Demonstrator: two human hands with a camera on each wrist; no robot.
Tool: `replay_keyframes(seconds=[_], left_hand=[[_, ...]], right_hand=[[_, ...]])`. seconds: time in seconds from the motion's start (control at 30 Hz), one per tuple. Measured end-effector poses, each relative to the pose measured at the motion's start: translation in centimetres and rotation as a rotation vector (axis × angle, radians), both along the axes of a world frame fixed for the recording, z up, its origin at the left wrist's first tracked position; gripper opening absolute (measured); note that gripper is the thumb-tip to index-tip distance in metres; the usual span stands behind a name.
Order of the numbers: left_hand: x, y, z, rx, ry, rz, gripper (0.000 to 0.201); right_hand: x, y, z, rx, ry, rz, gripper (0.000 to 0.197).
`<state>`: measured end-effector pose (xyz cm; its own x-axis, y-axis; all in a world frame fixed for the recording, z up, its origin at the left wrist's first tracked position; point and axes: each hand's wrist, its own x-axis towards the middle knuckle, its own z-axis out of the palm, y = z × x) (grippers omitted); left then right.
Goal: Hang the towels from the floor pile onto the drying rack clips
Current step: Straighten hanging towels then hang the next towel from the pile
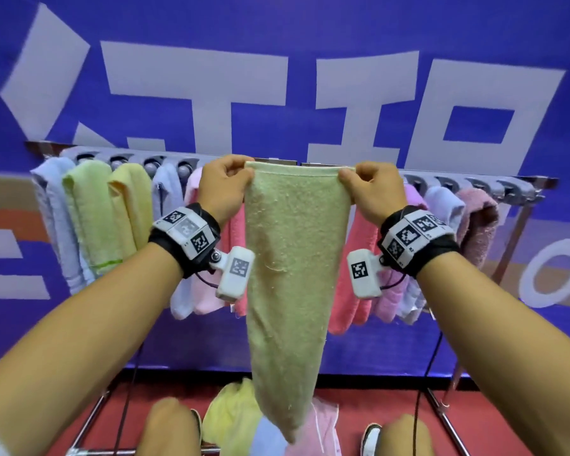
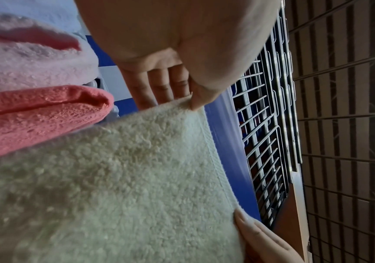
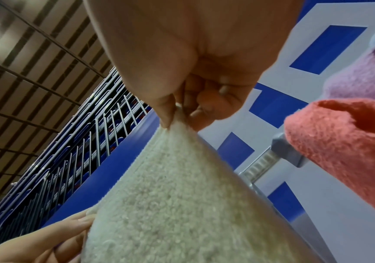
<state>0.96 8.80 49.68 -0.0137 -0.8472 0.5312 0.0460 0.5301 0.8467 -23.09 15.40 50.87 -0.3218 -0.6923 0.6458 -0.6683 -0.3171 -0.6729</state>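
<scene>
Green towel point(image 1: 290, 258): top corners pinched by left hand point(image 1: 226, 189) and right hand point(image 1: 371, 189); keep hem taut, level with rack point(image 1: 514, 187) clips.

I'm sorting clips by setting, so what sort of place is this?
Probably a staged indoor work area rather than a home: a big blue printed banner fills the back, a metal drying rack on red flooring stands before it, and stacked wire grid panels show under a slatted ceiling.

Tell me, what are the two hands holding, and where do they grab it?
A light green towel. The left hand pinches its top left corner and the right hand pinches its top right corner, so the top edge is stretched between them.
</scene>
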Motion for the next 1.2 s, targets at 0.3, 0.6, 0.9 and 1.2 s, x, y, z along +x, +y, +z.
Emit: replay_keyframes(seconds=[0.3, 0.6, 0.9, 1.2], left_hand=[[-1.1, -1.7, -0.3, 0.099, -0.275, 0.141, 0.009], [-2.5, 0.1, -0.1, 0.107, -0.312, 0.029, 0.005], [-4.2, 2.9, 0.8, 0.097, -0.191, -0.261, 0.013], [-3.9, 2.7, 0.1, 0.077, -0.17, -0.35, 0.021]], right_hand=[[0.4, -1.4, 1.1, 0.286, 0.197, -0.133, 0.018], [1.8, -0.6, 1.2, 0.349, 0.177, -0.01, 0.018], [4.8, 1.2, 1.9, 0.357, 0.155, 0.339, 0.019], [3.4, -0.2, 1.1, 0.138, 0.546, 0.171, 0.009]])
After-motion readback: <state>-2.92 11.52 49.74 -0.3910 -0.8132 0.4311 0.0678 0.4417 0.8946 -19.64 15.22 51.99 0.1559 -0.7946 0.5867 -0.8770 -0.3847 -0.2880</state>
